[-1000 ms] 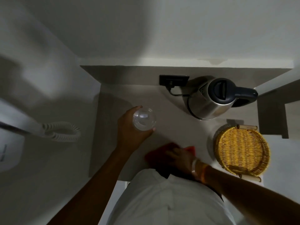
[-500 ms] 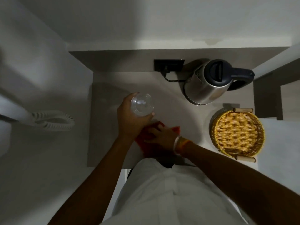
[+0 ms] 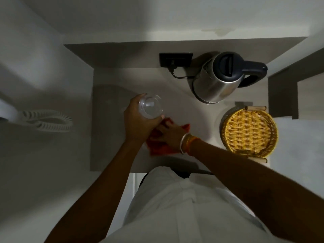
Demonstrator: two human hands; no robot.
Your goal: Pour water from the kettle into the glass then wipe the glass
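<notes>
Count it up on the bench [image 3: 112,155]: one glass [image 3: 150,106], one kettle [image 3: 221,77], one red cloth [image 3: 157,146], one wicker basket [image 3: 249,131]. Two hands in play, left hand [image 3: 138,123] and right hand [image 3: 171,134]. One wall socket [image 3: 175,59], one coiled cord [image 3: 47,121] off the left edge.

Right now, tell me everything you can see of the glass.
The glass is a clear, round tumbler seen from almost straight above, so its rim and base show as rings. It looks like plain transparent glass; whether it holds water cannot be told. The left hand grips it from the side, fingers wrapped around its wall, above the pale counter. The right hand presses a red cloth just beside and below it. The kettle stands apart.
</notes>
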